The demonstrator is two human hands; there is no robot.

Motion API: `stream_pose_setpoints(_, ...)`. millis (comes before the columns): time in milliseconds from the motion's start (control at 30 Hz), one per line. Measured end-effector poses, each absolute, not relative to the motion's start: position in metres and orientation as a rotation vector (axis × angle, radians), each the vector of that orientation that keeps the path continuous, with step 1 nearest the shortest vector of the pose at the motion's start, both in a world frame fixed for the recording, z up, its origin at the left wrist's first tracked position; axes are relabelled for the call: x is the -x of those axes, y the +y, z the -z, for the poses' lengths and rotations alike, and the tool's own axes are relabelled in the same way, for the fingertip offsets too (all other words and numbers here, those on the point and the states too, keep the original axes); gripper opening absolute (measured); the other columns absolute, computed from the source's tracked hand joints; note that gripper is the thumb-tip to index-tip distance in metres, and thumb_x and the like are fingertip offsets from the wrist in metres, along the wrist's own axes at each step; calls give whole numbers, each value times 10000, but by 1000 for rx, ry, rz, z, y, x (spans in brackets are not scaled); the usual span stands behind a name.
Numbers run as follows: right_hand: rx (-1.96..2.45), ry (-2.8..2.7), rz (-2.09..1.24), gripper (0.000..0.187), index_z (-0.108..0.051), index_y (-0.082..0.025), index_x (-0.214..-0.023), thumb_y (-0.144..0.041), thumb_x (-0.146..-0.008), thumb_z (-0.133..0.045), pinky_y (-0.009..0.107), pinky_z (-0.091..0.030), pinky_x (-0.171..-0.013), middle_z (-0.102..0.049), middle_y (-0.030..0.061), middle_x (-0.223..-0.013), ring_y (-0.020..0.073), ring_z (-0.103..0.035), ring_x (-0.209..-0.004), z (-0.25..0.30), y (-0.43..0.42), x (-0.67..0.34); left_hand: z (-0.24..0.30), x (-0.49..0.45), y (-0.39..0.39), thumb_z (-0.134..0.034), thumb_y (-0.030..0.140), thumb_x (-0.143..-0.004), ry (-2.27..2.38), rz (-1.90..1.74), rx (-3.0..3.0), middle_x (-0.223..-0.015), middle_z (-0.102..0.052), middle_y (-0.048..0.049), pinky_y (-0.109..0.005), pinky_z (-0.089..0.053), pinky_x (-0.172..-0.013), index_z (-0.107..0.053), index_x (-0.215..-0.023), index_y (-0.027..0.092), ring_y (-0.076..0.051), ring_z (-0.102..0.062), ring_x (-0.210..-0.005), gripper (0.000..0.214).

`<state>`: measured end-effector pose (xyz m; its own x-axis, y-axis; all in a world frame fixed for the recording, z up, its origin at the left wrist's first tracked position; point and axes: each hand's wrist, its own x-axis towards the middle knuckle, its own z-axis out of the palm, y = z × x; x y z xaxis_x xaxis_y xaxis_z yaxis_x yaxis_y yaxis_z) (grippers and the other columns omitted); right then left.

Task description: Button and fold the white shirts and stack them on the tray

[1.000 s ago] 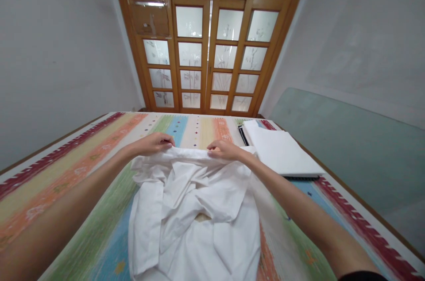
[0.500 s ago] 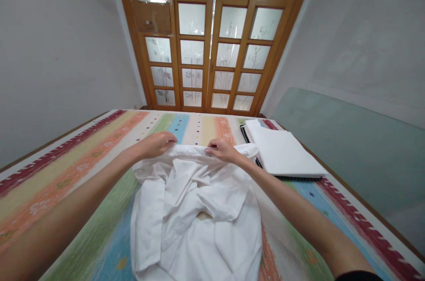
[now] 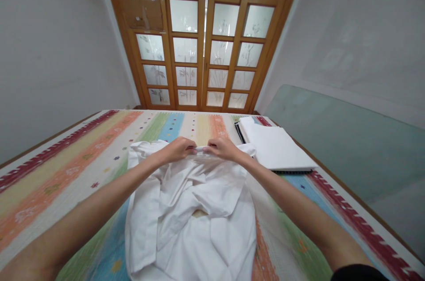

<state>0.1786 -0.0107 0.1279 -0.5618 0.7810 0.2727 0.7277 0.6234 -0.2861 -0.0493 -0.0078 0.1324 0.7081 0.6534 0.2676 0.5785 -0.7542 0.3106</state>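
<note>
A crumpled white shirt lies on a striped, many-coloured cloth covering the surface in front of me. My left hand and my right hand are both closed on the shirt's far edge, pinching the fabric. The two hands sit close together, almost touching, near the middle of that edge. The shirt's body spreads from the hands toward me, with folds and a collar-like flap in its middle.
A flat stack of folded white fabric rests on something dark at the far right of the cloth. Behind the surface stands a wooden double door with frosted glass panes. A pale green panel runs along the right wall.
My left hand has slid right along the shirt's far edge, closing the gap to my right hand. The shirt's far left corner now lies free on the cloth.
</note>
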Motion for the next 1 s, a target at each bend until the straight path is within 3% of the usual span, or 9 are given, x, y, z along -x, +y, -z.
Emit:
stream_pose_setpoints(300,1210,-2529,3,353,-631,-152,-672,-374,-936,-554,253,-238,-573,-633,52,-649,134,-504,-604,-119,2,-207,-133,63,-1,-687,234,-737,1158,-871,-2455,-719,-689,-9,-222,-424,-652,-679,-725,168,-133,-590,-677,68)
stream_pose_setpoints(500,1117,-2476,-31,52,-672,-154,-879,-172,-859,-627,230,-323,-653,-692,67,-827,159,-589,-751,-116,3,-213,-135,62,-1,-678,195,-728,1197,-886,-2513,-728,-666,-14,-250,-431,-701,-645,-708,170,-145,-574,-701,46)
stream_pose_setpoints(767,1298,-2466,-1,139,-666,-164,-838,-253,-902,-582,242,-292,-592,-687,63,-746,165,-591,-693,-116,0,-222,-136,64,0,-658,193,-751,1281,-719,-2548,-766,-659,-19,-268,-439,-731,-680,-796,174,-160,-583,-735,54)
stream_pose_setpoints(867,1198,-2480,-20,82,-659,-166,-880,-150,-876,-579,234,-331,-638,-687,65,-817,167,-599,-758,-114,-2,-223,-135,64,-1,-624,155,-759,1228,-767,-2641,-772,-646,-34,-281,-442,-761,-684,-753,177,-175,-578,-786,64)
stream_pose_setpoints(1000,1058,-2510,41,193,-652,-162,-916,-36,-836,-528,242,-365,-712,-668,86,-929,184,-591,-875,-112,-5,-223,-130,67,-3,-519,66,-770,1148,-812,-2808,-791,-624,-63,-280,-435,-743,-623,-671,171,-187,-560,-826,178)
